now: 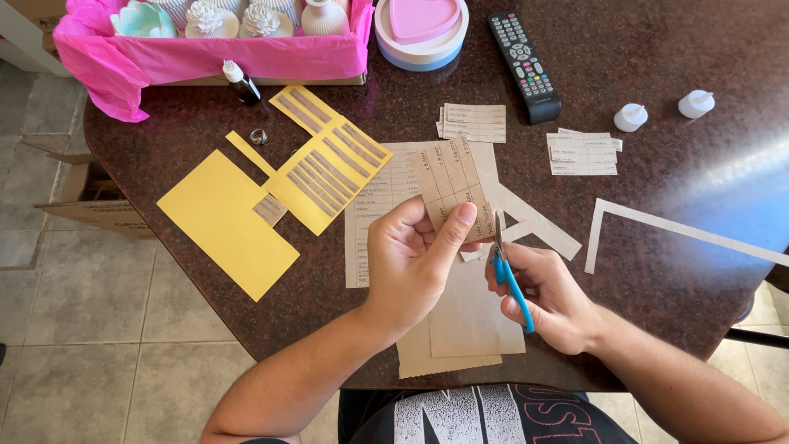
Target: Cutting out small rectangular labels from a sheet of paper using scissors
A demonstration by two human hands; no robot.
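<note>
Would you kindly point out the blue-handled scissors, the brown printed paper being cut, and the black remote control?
blue-handled scissors (511, 281), head view, on the blue handle.
brown printed paper (448, 177), head view, on its upper printed part.
black remote control (523, 54), head view, on the button face.

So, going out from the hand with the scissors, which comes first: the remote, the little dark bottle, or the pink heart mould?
From the right hand:
1. Remote, straight up the table, nearest.
2. Pink heart mould, farther up at the top edge, to the left.
3. Little dark bottle, far left by the pink box, farthest.
</note>
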